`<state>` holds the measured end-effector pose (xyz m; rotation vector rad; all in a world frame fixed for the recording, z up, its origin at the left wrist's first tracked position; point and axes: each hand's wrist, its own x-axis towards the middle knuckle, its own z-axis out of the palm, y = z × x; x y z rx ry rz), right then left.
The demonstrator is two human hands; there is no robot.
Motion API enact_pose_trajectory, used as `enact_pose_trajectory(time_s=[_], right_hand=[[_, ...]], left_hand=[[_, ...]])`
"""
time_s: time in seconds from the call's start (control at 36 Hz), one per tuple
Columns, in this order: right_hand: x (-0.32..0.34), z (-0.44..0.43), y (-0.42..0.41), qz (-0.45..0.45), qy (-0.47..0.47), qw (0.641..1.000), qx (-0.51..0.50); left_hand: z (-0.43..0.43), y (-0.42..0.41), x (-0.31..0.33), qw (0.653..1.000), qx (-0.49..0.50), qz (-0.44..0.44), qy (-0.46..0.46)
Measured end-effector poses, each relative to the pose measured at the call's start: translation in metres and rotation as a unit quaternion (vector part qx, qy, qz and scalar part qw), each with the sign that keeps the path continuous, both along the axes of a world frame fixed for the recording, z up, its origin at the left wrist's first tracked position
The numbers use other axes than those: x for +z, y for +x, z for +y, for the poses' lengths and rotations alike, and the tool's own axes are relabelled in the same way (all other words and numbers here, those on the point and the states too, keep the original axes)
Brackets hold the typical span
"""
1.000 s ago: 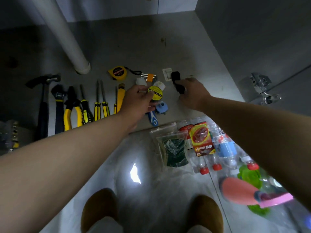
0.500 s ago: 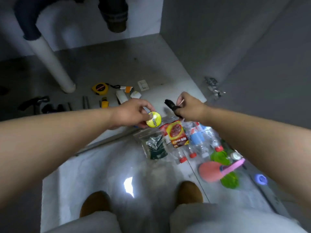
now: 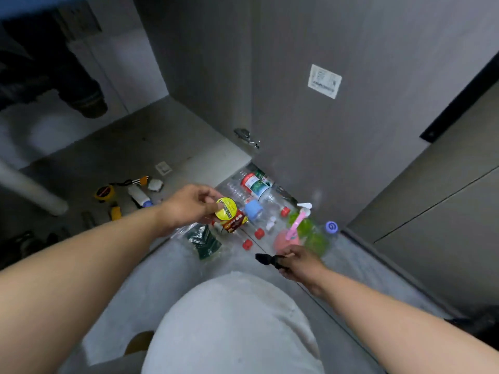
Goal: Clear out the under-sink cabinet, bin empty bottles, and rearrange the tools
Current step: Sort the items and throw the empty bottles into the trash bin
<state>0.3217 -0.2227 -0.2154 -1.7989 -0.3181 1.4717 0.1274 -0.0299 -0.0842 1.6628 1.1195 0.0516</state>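
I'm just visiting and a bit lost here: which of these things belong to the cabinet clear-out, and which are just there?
Part of the job:
- yellow round tin, in left hand
- black item, in right hand
- plastic bottles
- yellow tape measure

Just there:
- cabinet door with white label
- drain pipe

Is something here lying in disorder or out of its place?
Yes. Plastic bottles, some with red caps, lie toppled in a loose heap on the floor by the open cabinet door, mixed with a plastic bag and a pink sprayer. No spill shows.
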Motion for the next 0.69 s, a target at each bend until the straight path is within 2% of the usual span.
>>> enact_pose_trajectory(time_s=[0.08, 0.28, 0.47, 0.53, 0.61, 0.64, 0.69], right_hand=[[-0.034, -0.01, -0.004, 0.029, -0.037, 0.994, -0.101], [-0.078, 0.012, -0.009, 0.084, -0.095, 0.972, -0.199], [-0.108, 0.037, -0.022, 0.146, -0.065, 0.941, -0.298], [-0.116, 0.039, -0.025, 0.112, -0.078, 0.948, -0.288], [-0.121, 0.036, -0.028, 0.049, -0.146, 0.962, -0.225], [-0.118, 0.035, -0.03, 0.058, -0.154, 0.96, -0.225], [-0.11, 0.035, -0.035, 0.131, -0.136, 0.955, -0.229]], left_hand=[[-0.006, 0.002, -0.02, 0.999, 0.021, -0.009, -0.026], [-0.013, -0.003, -0.069, 0.991, 0.083, -0.011, -0.103], [-0.015, -0.002, -0.111, 0.981, 0.116, -0.003, -0.156], [-0.018, -0.001, -0.124, 0.977, 0.128, -0.007, -0.168], [-0.024, 0.0, -0.139, 0.974, 0.135, -0.012, -0.183], [-0.026, 0.001, -0.143, 0.973, 0.134, -0.011, -0.187], [-0.032, 0.003, -0.15, 0.972, 0.131, -0.007, -0.197]])
